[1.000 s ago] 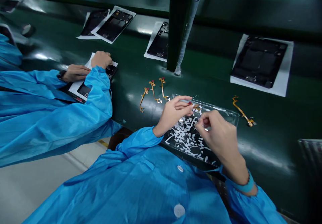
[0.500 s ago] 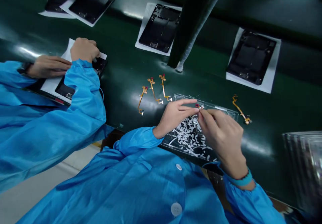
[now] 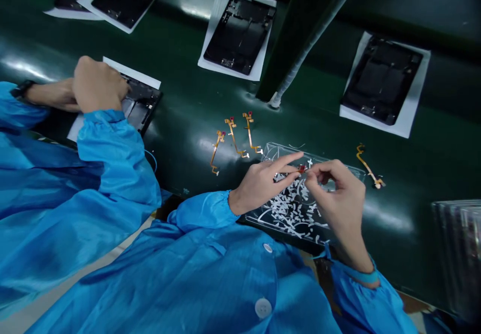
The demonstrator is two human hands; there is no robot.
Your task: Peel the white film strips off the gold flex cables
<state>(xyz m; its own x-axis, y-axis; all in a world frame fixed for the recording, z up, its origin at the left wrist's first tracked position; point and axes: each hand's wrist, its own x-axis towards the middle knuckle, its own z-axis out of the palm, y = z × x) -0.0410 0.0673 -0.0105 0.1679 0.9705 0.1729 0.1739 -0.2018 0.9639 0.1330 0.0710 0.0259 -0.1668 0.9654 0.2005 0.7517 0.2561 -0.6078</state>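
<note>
Over a clear plastic tray (image 3: 326, 157) filled with small white scraps (image 3: 287, 206), my left hand (image 3: 259, 184) pinches a flex cable (image 3: 301, 168) by its red-tipped end. Most of that cable is hidden by the fingers. My right hand (image 3: 340, 199) is close beside it, thumb and forefinger pressed together; whatever they grip is too small to make out. Left of the tray, copper-coloured flex cables (image 3: 233, 138) with red tips lie on the green bench. Another flex cable (image 3: 369, 166) lies right of the tray.
Black device housings (image 3: 240, 33) on white sheets lie along the back, one more housing (image 3: 383, 81) at right. A dark post (image 3: 293, 38) rises from the bench. Stacked clear trays (image 3: 458, 249) stand at far right. A co-worker's hands (image 3: 99, 86) work over a housing at left.
My right hand's fingers have drawn slightly away from the flex cable in my left hand. The co-worker's hand has shifted left, uncovering more of the housing. The view has shifted a little.
</note>
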